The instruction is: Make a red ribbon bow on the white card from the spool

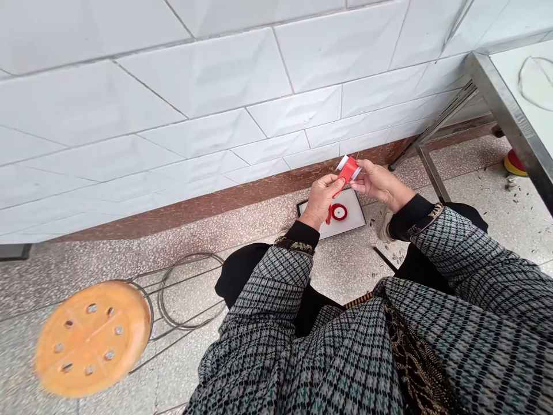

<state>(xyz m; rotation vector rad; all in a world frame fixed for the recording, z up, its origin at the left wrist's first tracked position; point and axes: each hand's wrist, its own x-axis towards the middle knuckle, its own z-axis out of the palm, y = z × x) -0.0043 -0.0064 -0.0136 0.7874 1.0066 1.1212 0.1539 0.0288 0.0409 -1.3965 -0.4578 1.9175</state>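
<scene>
A spool of red ribbon (348, 169) with white flanges is held up between both hands, tilted. The fingers of my left hand (320, 200) are closed on the ribbon at the spool's lower left, and a red strand hangs below them. My right hand (378, 183) pinches the right-hand white flange between thumb and fingers. Beneath the hands, a white dark-edged box or board (352, 214) lies on the floor, partly hidden by my left hand. On it are a red ring with a white centre (339, 212) and a small red piece (329, 215).
To the left, a stool with an orange round seat (93, 340) and wire frame lies on its side. A metal-framed table (510, 109) stands at the right. Small dark bits (466, 236) are scattered over the floor. A white tiled wall (207, 86) rises ahead.
</scene>
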